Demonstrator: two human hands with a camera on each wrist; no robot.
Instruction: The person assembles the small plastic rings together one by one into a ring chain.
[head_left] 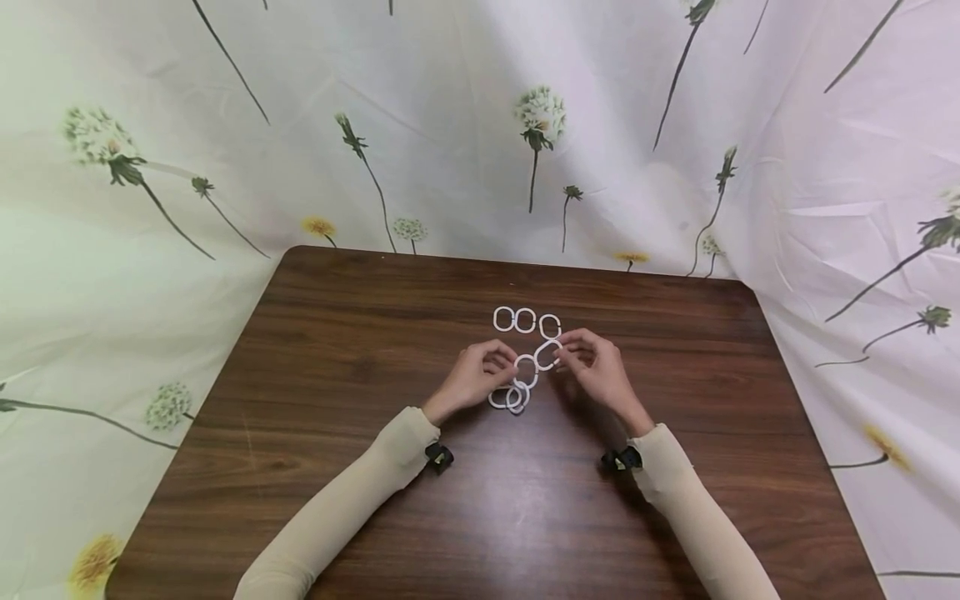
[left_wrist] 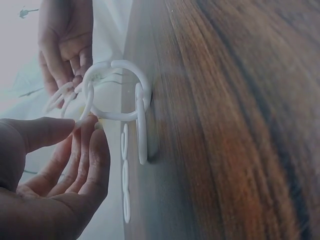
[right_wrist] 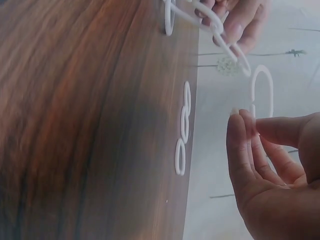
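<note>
My left hand pinches a white plastic chain link between thumb and fingertips. Hooked through it is another link, from which a further link hangs down to the tabletop. To the right, my right hand holds a single white oval link upright by its lower end, between thumb and index finger. A small gap shows in that link's side. In the right wrist view it stands close beside the left hand's chain; they look apart, though in the head view they nearly overlap.
Three loose white links lie in a row behind the hands, two of them touching. The dark wooden table extends around everything. A white cloth with dandelion prints hangs at its back and sides.
</note>
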